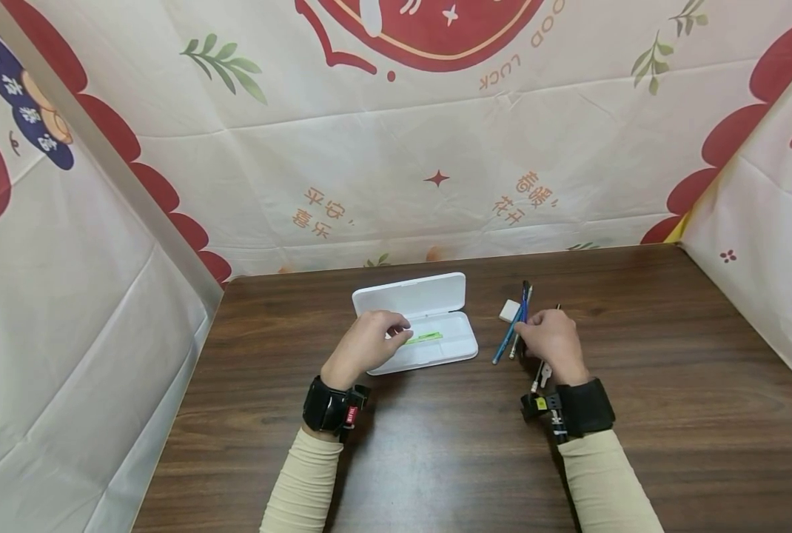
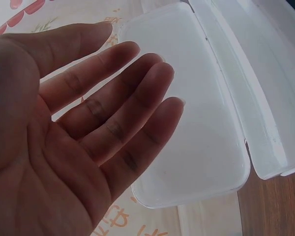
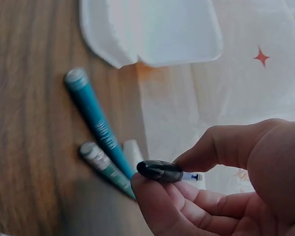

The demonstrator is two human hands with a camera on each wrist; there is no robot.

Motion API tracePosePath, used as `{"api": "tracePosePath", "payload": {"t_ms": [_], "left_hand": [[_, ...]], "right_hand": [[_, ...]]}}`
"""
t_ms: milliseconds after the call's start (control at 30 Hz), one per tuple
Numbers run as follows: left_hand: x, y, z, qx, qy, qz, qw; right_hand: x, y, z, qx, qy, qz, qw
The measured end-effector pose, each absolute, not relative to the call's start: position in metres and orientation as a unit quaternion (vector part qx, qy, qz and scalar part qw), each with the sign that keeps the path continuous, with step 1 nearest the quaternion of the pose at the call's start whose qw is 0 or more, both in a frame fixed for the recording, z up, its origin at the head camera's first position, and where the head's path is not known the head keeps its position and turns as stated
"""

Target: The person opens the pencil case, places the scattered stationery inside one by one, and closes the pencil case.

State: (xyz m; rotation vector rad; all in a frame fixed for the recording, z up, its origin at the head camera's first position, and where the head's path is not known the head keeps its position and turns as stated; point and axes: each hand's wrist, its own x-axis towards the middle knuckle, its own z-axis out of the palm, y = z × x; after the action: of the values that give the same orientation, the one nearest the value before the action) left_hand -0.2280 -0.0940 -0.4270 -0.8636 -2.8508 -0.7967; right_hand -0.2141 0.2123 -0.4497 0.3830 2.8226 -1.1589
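Observation:
My left hand (image 1: 368, 343) is over the white pencil case (image 1: 461, 342), which stands with its lid (image 1: 412, 294) raised. Its fingers are loosely bent and hold nothing in the left wrist view. A thin green strip (image 1: 429, 337) lies inside the case, partly behind that hand. To the right of the case, my right hand (image 1: 553, 342) pinches a pen (image 3: 160, 171) with a black end and a clear part between thumb and fingertips. Just left of this hand lie a blue pencil (image 3: 101, 123) and a green patterned pencil (image 3: 105, 165).
A white eraser (image 1: 509, 311) lies beside the pencils. Another slim stick (image 1: 537, 379) and a small pale object (image 1: 546, 374) show below my right hand, partly covered. Printed cloth (image 1: 396, 163) hangs behind the brown table (image 1: 436, 459) and at both sides.

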Motion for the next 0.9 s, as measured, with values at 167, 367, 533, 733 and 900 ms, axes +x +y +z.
{"api": "tracePosePath", "payload": {"t_ms": [167,367,533,733,900], "left_hand": [[-0.228,-0.094,-0.426,-0.282,-0.924,-0.257,0.031],[-0.227,-0.094,-0.426,-0.289,-0.921,-0.257,0.037],[-0.227,-0.093,-0.426,-0.292,-0.919,-0.262,0.041],[-0.227,-0.093,-0.426,-0.292,-0.917,-0.267,0.045],[-0.227,-0.093,-0.427,-0.291,-0.918,-0.267,0.045]], "right_hand": [[-0.213,0.209,-0.443,0.119,0.918,-0.379,0.023],[-0.211,0.206,-0.436,0.113,0.915,-0.387,0.012],[-0.209,0.203,-0.433,0.100,0.913,-0.395,0.002],[-0.207,0.200,-0.427,0.076,0.911,-0.405,-0.017],[-0.207,0.197,-0.424,0.065,0.911,-0.405,-0.026]]}}
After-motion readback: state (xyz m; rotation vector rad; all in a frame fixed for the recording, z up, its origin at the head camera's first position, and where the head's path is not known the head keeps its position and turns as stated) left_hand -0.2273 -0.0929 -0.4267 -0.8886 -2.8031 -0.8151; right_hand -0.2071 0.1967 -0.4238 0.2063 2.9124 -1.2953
